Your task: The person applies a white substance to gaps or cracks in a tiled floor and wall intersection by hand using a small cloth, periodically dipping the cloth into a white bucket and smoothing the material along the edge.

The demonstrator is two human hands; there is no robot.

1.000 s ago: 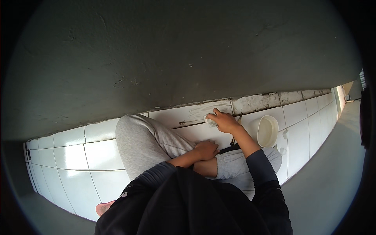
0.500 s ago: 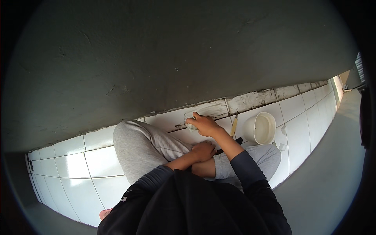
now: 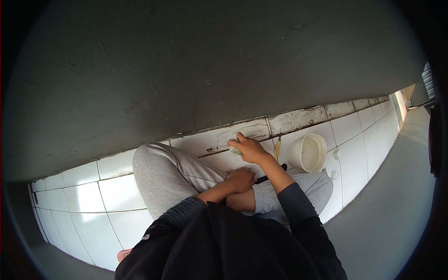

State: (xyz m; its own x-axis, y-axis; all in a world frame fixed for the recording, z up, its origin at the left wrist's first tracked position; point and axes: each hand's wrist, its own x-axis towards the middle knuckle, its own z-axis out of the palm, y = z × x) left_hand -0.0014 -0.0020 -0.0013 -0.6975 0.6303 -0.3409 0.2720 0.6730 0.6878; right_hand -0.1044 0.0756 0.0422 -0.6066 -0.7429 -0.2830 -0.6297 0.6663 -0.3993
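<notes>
My right hand (image 3: 248, 149) is closed on a crumpled pale cloth (image 3: 235, 150), pressed against a narrow white tile (image 3: 196, 143) at the foot of the dark wall. Whitish smears (image 3: 249, 132) streak the tile beside it. Low over my crossed legs, my left hand (image 3: 241, 180) has its fingers curled; what they hold, if anything, is hidden. A dark slim object (image 3: 272, 175) sticks out to the right of that hand, its kind unclear. Right of my right hand lies a thin tool with a yellowish handle (image 3: 277, 148). Beside it stands a white plastic tub (image 3: 308, 153).
The dark grey wall (image 3: 186, 60) rises close in front of me. Dirty, blotched tiles (image 3: 297, 120) run along its base to the right. Two small whitish pieces (image 3: 335, 174) lie right of the tub. A grey floor (image 3: 382, 186) borders the white tiling.
My right hand with the cloth has moved a little to the right and slightly down along the tile. The left hand stays in place.
</notes>
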